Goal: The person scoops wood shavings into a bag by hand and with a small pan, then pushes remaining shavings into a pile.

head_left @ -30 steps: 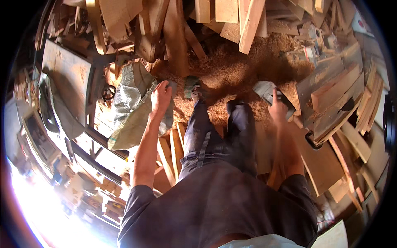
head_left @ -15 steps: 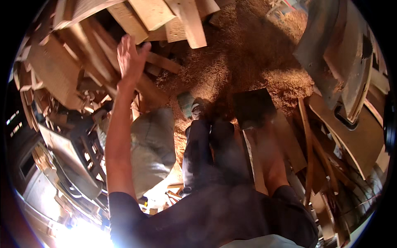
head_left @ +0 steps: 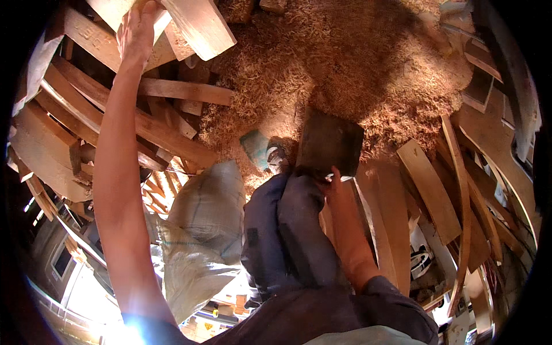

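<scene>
My left arm stretches far to the upper left. There my left hand is on a pale wooden plank at the top of a wood pile, with its fingers bent over the wood; the picture's rim crowds the fingertips. A thick sawn piece juts out just right of that hand. Low in front of my knees, my right hand grips the near edge of a dark square panel. Its thumb shows at the edge, while the other fingers are mostly hidden beneath.
Curled shavings cover the ground ahead. Curved boards are stacked at the left, above a stuffed pale sack. More long boards lean at the right. A greenish scrap lies beside my shoe.
My left hand has reached farther up and come onto the plank. The dark panel in my right hand has shifted slightly left and tilted. The whole view has swung, moving the piles.
</scene>
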{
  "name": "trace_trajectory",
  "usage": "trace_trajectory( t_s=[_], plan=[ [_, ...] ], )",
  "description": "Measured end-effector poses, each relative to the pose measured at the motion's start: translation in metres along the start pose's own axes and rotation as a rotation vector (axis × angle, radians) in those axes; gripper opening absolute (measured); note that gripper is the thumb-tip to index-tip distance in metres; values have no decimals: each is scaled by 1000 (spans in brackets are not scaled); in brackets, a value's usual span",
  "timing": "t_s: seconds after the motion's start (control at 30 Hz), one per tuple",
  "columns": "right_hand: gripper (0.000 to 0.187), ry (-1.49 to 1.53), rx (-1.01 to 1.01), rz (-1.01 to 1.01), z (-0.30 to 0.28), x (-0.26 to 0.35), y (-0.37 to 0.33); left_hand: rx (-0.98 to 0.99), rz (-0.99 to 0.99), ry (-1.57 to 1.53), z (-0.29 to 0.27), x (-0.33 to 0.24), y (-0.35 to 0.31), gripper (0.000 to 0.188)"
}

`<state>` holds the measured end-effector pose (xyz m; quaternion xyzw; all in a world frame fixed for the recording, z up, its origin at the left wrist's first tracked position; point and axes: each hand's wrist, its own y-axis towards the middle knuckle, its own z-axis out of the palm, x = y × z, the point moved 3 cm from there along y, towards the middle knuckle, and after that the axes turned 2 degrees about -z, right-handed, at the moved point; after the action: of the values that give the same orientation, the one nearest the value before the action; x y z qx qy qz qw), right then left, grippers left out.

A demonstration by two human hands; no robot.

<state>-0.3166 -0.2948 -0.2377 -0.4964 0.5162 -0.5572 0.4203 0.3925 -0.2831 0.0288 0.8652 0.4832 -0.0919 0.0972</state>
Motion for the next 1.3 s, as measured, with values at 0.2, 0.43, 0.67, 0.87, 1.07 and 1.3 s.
trace_trajectory(
  t_s=[0.2, 0.43, 0.67, 0.87, 1.07, 1.3],
  plan=[
    [60, -95, 211, -258, 26, -6, 78, -92, 357, 428, 18, 1, -4, 51],
    [60, -14, 401, -527, 190, 185, 196, -443, 481, 333, 21, 18, -24, 56],
    [65, 1, 263, -699, 217, 237, 248, -489, 387, 255, 29, 13, -27, 57],
    [62, -244, 177, -698, 181, 247, 267, -451, 361, 238, 35, 14, -20, 58],
    [54, 123, 602, -542, 209, 192, 261, -467, 447, 333, 27, 30, -30, 48],
    [59, -12, 733, -644, 249, 208, 266, -477, 736, 727, 26, 132, -12, 67]
  ],
)
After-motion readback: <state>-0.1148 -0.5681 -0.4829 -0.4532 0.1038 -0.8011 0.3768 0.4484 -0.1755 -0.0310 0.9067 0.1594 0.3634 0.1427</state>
